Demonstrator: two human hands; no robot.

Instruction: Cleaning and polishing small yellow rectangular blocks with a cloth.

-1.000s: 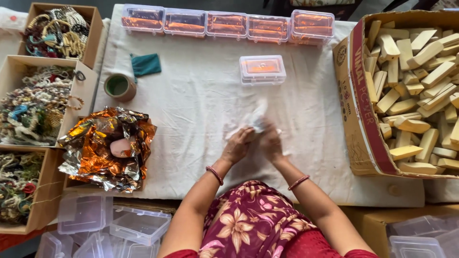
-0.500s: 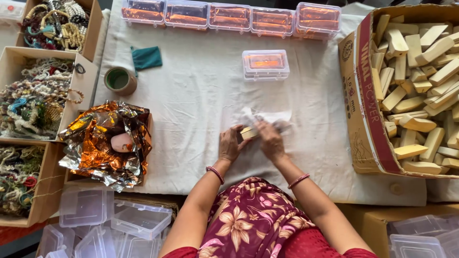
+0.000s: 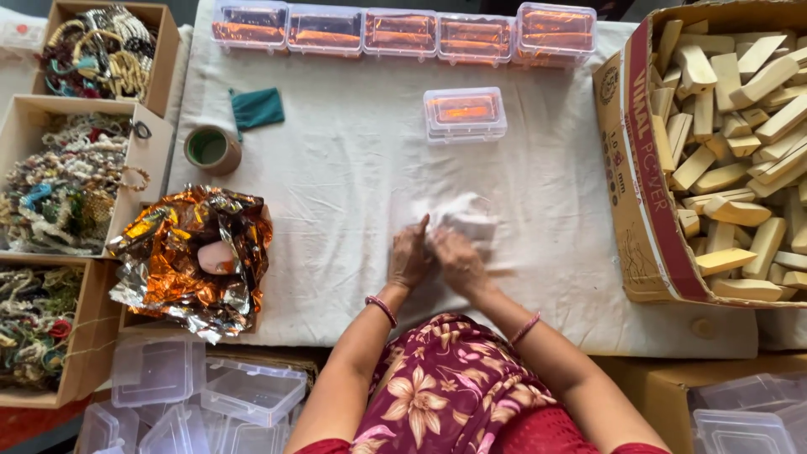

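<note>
My left hand (image 3: 410, 255) and my right hand (image 3: 456, 259) are pressed together on a white cloth-covered table (image 3: 336, 193). Both grip a small bundle of white tissue paper (image 3: 467, 218) that sticks out beyond the fingers. What lies inside the paper is hidden. A closed clear plastic box with orange contents (image 3: 465, 113) sits just beyond my hands.
A row of filled clear boxes (image 3: 403, 32) lines the far edge. A large carton of pale wooden blocks (image 3: 731, 151) stands right. Crumpled orange foil (image 3: 193, 256), a tape roll (image 3: 212, 149), a green cloth (image 3: 257, 108) and cartons of beaded bracelets (image 3: 59, 185) are left. Empty clear boxes (image 3: 210, 395) lie below.
The hands have lowered the white paper bundle toward the table and closed tighter around it; the small tan piece seen earlier between the fingers is now covered.
</note>
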